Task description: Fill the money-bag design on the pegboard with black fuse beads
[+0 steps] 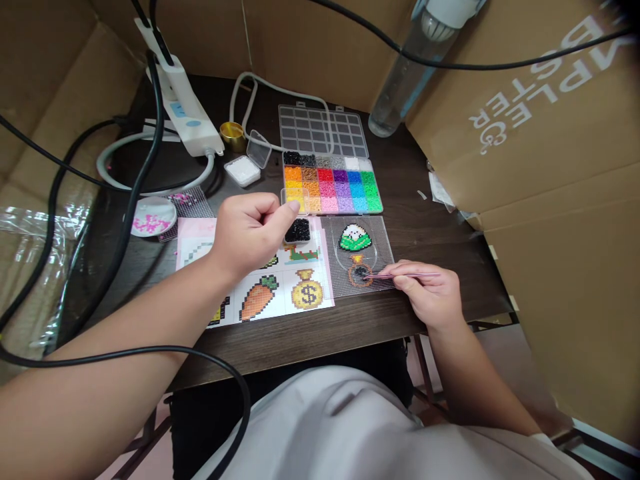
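My right hand point(431, 293) pinches thin pink tweezers point(419, 275). Their tip reaches the clear pegboard point(337, 283), at a bead money bag point(357, 259) with an orange outline and some black beads inside. Above it on the board sits a finished-looking green and white rice ball of beads point(355, 237). My left hand point(255, 230) is closed, thumb stretched over the raised clear lid of a small box of black beads point(297, 231); the fingers' grip on that lid is partly hidden. Beneath the left hand lies a pattern sheet point(280, 313) with a carrot and a money bag.
A compartment box of coloured beads point(333, 183) lies open behind. A small box of white beads point(243, 171), gold cup point(233, 135), dish of pink beads point(154, 217), power strip point(183, 110) and water bottle point(415, 73) stand around. Black cables point(150, 173) cross the left; cardboard walls point(560, 253) enclose the table.
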{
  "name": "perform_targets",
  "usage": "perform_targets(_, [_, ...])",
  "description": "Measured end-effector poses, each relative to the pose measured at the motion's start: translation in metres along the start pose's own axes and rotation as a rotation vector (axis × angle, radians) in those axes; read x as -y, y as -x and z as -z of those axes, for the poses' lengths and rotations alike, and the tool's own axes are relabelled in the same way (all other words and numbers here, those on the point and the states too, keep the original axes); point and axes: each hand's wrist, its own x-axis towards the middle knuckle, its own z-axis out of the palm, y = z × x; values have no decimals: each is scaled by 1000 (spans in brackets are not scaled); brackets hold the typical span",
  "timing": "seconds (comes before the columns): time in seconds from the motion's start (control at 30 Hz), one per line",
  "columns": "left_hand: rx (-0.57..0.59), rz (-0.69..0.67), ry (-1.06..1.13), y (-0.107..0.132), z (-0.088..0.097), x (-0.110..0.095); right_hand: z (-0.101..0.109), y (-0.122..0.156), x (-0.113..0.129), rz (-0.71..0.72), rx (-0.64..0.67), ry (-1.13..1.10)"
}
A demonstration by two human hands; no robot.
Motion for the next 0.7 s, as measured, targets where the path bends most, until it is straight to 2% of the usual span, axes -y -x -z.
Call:
perform_targets(0.5, [-11,-4,-6,0,-1,1,1,0,-1,-13,-3,46])
perform_targets(0.7, [-6,-6,2,-1,0,1,1,2,-3,-16,-22,-11])
